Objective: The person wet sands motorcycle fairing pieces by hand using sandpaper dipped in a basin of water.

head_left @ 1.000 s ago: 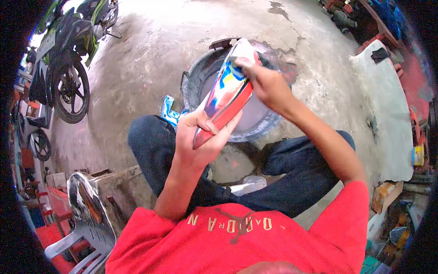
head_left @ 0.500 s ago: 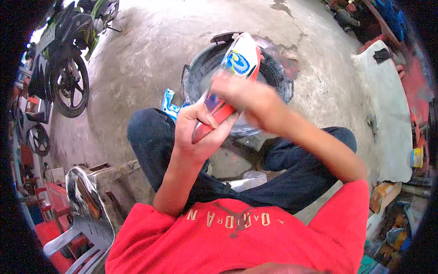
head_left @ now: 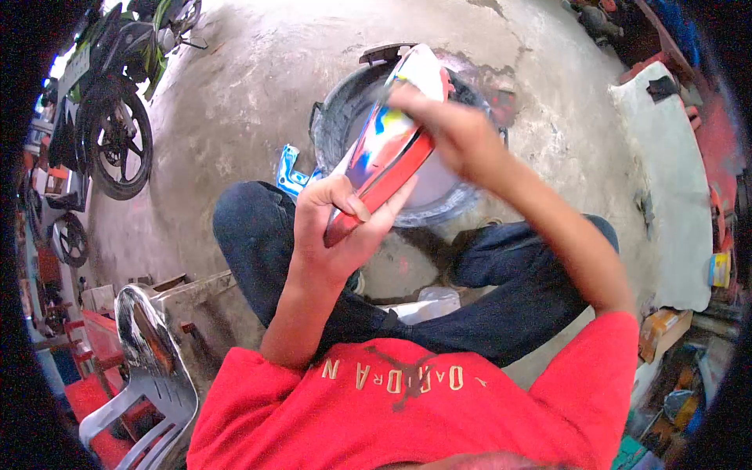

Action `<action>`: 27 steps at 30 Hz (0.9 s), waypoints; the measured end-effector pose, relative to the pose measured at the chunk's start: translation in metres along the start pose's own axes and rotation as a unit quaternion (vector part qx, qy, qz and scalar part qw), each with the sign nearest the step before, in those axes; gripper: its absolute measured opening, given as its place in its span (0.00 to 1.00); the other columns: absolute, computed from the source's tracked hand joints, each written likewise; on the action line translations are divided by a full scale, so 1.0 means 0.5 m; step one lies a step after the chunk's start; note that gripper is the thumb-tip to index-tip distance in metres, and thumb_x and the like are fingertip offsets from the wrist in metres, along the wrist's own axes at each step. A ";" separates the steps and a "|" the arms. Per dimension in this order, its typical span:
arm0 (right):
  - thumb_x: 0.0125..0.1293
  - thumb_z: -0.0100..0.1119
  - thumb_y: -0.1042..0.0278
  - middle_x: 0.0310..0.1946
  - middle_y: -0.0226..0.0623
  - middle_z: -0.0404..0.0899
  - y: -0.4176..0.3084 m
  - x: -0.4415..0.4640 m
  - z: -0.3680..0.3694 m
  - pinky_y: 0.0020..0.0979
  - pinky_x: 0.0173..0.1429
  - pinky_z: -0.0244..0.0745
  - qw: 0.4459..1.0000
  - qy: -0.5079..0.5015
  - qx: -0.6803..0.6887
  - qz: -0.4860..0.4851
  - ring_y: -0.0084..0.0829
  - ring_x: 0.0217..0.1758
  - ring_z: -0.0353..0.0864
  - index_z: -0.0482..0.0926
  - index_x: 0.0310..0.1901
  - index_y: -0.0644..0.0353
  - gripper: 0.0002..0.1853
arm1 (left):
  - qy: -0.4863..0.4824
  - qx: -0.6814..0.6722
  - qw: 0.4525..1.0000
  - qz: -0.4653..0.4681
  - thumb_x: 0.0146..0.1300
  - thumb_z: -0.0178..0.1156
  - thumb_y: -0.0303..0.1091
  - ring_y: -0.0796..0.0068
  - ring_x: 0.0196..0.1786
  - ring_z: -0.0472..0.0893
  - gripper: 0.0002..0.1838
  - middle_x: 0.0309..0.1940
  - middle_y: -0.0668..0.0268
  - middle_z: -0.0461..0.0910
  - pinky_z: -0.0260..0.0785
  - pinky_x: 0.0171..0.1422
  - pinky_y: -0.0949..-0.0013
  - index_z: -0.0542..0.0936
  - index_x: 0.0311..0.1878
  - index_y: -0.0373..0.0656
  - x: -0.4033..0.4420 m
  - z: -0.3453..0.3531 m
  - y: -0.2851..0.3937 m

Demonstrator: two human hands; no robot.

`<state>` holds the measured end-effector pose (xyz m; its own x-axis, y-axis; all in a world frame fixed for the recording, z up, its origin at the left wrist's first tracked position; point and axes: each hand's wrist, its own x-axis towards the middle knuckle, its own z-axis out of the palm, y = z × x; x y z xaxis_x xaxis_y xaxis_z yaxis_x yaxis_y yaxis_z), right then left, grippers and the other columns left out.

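My left hand (head_left: 337, 211) grips the lower end of a long, tapered motorcycle body panel (head_left: 388, 176), thumb on top and fingers underneath. The panel is red along its lower side, with white, blue and yellow graphics above, and is tilted up and away from me. Pressed to its upper face is my right hand (head_left: 458, 133), fingers together and blurred by motion; anything under them is hidden. Below the panel stands a round dark tub (head_left: 333, 141) holding cloudy greyish liquid. A blue-and-white part (head_left: 291, 174) lies left of the tub, beside my knee.
A dark curved piece (head_left: 385, 52) rests at the tub's far rim. A motorcycle (head_left: 117, 102) stands at the far left, a plastic chair (head_left: 157, 360) at the lower left. On the right are a long pale panel (head_left: 666, 196), a yellow container (head_left: 718, 269) and cluttered parts.
My right hand has moved up along the panel toward its far end, uncovering the middle of its face. My left hand keeps its hold near the lower end.
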<state>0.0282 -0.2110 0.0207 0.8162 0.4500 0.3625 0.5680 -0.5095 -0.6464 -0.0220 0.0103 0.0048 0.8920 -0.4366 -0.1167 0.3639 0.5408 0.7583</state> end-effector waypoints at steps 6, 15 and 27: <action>0.67 0.47 0.77 0.64 0.50 0.76 -0.077 -0.014 0.019 0.42 0.74 0.67 0.986 0.028 -0.056 -0.156 0.49 0.70 0.74 0.75 0.65 0.63 0.24 | 0.033 0.427 0.894 0.132 0.65 0.66 0.28 0.77 0.51 0.85 0.14 0.51 0.63 0.85 0.76 0.62 0.73 0.80 0.53 0.39 -0.024 -0.007 0.006; 0.67 0.49 0.78 0.61 0.51 0.79 -0.058 0.004 0.004 0.38 0.68 0.73 0.996 0.041 -0.025 -0.074 0.50 0.65 0.78 0.76 0.64 0.59 0.23 | 0.027 0.161 0.984 0.072 0.59 0.68 0.20 0.74 0.59 0.82 0.17 0.59 0.57 0.80 0.73 0.66 0.75 0.77 0.52 0.34 -0.002 0.032 0.014; 0.67 0.51 0.74 0.56 0.51 0.81 -0.095 -0.001 0.019 0.42 0.65 0.76 0.968 0.040 -0.013 -0.249 0.45 0.61 0.82 0.75 0.64 0.57 0.23 | 0.061 0.484 0.873 -0.001 0.57 0.52 0.10 0.71 0.66 0.75 0.20 0.64 0.51 0.74 0.64 0.76 0.67 0.72 0.54 0.29 -0.036 0.025 0.042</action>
<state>-0.0004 -0.1800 0.0449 0.4451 0.5873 0.6760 0.8948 -0.2624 -0.3612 -0.0336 0.0202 0.0308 0.9350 -0.3256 -0.1408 0.0208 -0.3457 0.9381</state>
